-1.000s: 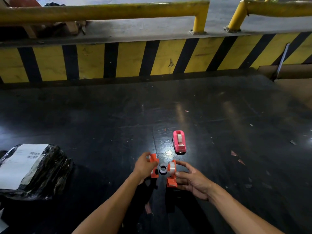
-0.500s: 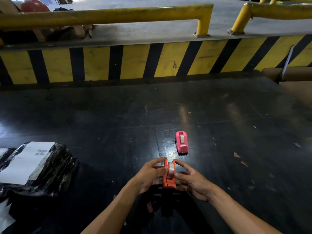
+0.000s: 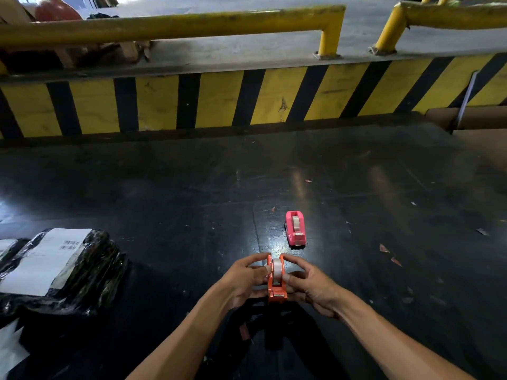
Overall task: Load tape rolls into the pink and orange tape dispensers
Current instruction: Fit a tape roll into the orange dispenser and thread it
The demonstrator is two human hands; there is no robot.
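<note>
Left hand [image 3: 244, 281] and right hand [image 3: 310, 283] were both clamped on the small orange plastic tape dispenser [image 3: 276, 290], one per side, clear tape roll [image 3: 276, 271] seated between its walls. Dispenser sat low over the glossy black table [image 3: 192, 201]; contact unclear. Just beyond, the pink plastic tape dispenser [image 3: 295, 229] stood alone, roll loaded. Left: black plastic-wrapped parcel with white label [image 3: 55, 267]. Far edge: yellow-black striped barrier [image 3: 219, 100].
</note>
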